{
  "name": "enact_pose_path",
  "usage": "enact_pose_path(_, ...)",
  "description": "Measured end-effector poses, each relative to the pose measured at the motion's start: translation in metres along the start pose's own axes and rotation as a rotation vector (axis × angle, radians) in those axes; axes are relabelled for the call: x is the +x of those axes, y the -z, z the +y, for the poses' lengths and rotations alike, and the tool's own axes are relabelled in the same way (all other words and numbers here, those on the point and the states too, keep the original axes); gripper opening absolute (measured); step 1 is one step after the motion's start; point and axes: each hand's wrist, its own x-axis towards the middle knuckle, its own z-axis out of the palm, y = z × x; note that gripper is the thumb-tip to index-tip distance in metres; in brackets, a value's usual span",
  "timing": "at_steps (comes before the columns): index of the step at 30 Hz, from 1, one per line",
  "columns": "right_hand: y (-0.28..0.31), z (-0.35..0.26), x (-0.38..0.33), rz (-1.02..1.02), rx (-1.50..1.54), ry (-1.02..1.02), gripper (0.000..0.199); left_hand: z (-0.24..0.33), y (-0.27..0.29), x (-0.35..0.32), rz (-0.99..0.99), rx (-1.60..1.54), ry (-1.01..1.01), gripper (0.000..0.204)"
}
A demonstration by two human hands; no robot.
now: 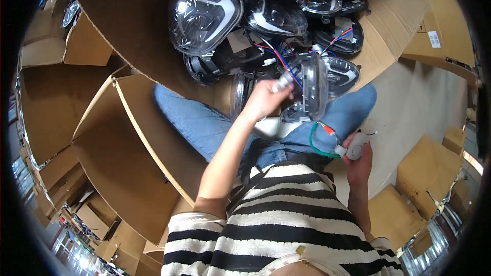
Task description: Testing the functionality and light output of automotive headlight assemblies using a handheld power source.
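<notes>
- So the left hand (pixel 266 99) has its fingers curled in around a pale grey bundle (pixel 282 83) on the end of some red and blue wires (pixel 286 64). Bit blurry, so I can't tell how tight the grip is, or which lamp the wires run into.
- Right hand (pixel 360 162) is off to the side over the thigh, fingers wrapped round a grey cylinder (pixel 356 146), almost no gap. A white plug (pixel 340 150) sits right beside it, with a green wire (pixel 311 143) looping over to an orange-red connector (pixel 328 129).
- Cylinder looks light and a bit squishy, foam-ish maybe. I'd grab it round the fat middle and leave the thin wires alone, they'd hate a yank.
- Same with the grey bundle: hold the body, let the wires flop.
- Just beside the left hand there's a clear-fronted headlight (pixel 314 88), and more lamps (pixel 204 18) are piled in the cardboard box (pixel 123 10). Lenses look stiff, slick and easy to scratch, so I'd go for the black housing edges.
</notes>
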Motion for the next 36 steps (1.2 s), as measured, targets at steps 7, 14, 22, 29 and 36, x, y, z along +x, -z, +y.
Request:
enact_pose_path(7, -0.009, -0.003, -0.003, -0.032, -0.127, 0.033, 0.039, 0.014, 0.012, 0.014, 0.105, -0.754, 0.014, 0.034)
enact_pose_path(14, -0.013, -0.013, -0.003, -0.167, -0.174, 0.010, 0.024, 0.036, 0.033, 0.002, 0.261, -0.519, -0.125, 0.013)
enact_pose_path(22, -0.030, -0.015, -0.006, -0.263, -0.375, 0.170, 0.032, 0.001, 0.046, -0.044, 0.723, 0.012, 0.003, 0.016)
enact_pose_path(29, -0.039, -0.011, -0.010, -0.265, -0.395, 0.185, 0.032, 0.018, 0.015, -0.078, 0.502, 0.413, -0.298, 0.019)
enact_pose_path(36, -0.051, -0.012, -0.007, -0.376, -0.314, 0.177, 0.035, 0.022, -0.007, -0.080, 0.130, 0.681, -0.564, 0.048)
